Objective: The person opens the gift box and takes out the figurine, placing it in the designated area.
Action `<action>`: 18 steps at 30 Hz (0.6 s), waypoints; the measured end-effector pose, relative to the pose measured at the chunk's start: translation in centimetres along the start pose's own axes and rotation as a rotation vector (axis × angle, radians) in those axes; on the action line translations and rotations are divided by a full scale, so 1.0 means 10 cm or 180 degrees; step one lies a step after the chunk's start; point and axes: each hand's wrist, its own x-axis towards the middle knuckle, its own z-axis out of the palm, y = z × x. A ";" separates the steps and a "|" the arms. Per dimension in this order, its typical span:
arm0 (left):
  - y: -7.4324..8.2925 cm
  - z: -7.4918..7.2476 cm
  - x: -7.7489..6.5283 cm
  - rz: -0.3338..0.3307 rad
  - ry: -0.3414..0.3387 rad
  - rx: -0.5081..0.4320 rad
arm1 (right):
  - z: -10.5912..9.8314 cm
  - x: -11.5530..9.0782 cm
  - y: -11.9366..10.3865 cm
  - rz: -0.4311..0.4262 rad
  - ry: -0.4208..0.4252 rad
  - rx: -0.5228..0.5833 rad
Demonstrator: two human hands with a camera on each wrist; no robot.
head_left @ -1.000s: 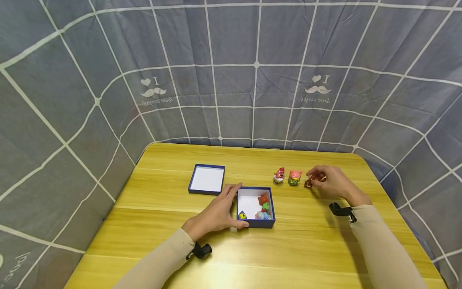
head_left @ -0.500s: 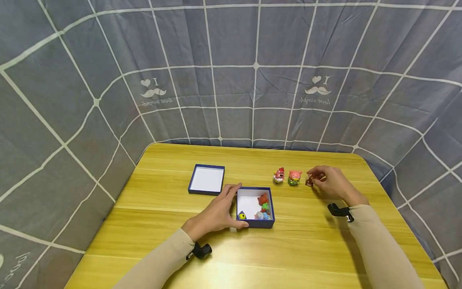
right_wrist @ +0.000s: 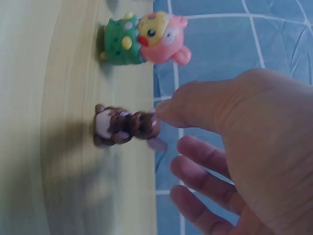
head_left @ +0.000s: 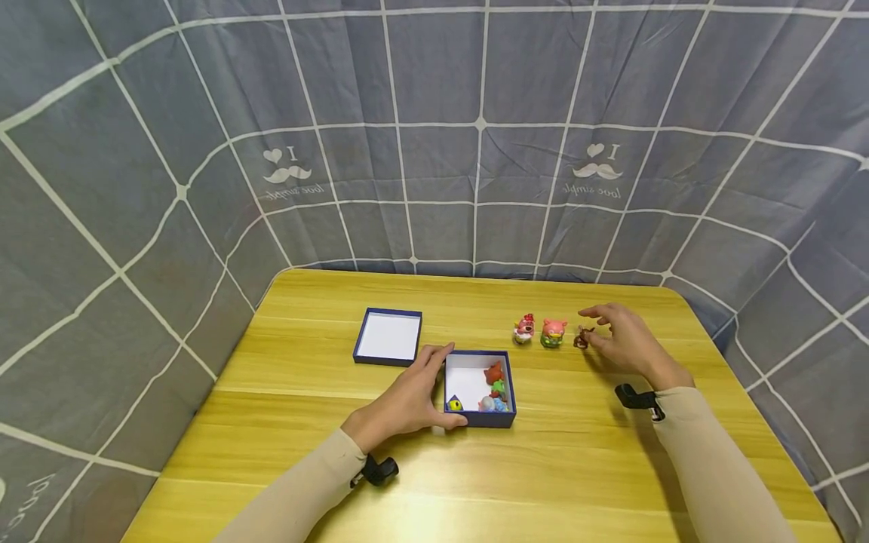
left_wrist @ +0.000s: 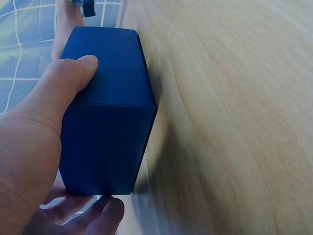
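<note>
My left hand grips an uncovered blue box by its left side. In the left wrist view, the thumb lies on one outer wall of the box and the fingers reach round the opposite side. A small brown figurine with long ears stands upright on the table to the right. My right hand is just beside it, fingers spread, the thumb tip right at its ear and nothing held. Left of the brown one stands a pink-headed figurine in green, followed by a red and white figurine.
Inside the box lie several small toys: a reddish one, a green one, grey and blue ones along the near wall, and a yellow piece in the left corner. A blue-rimmed lid lies upturned behind the left hand.
My right hand has let go of the brown figurine; its fingers have lifted and spread while the figurine stays standing. The left hand has kept its hold on the box.
</note>
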 end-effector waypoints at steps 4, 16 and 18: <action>0.00 0.00 0.01 -0.0006 0.0003 -0.0002 | -0.03 -0.01 -0.13 -0.0113 0.0160 -0.0069; -0.01 0.00 0.02 0.0038 0.0014 -0.0004 | -0.08 0.01 -0.59 -0.0433 0.0022 -0.0154; -0.01 -0.01 0.02 0.0042 0.0011 -0.0009 | -0.07 0.00 -0.66 -0.0492 -0.0054 -0.0136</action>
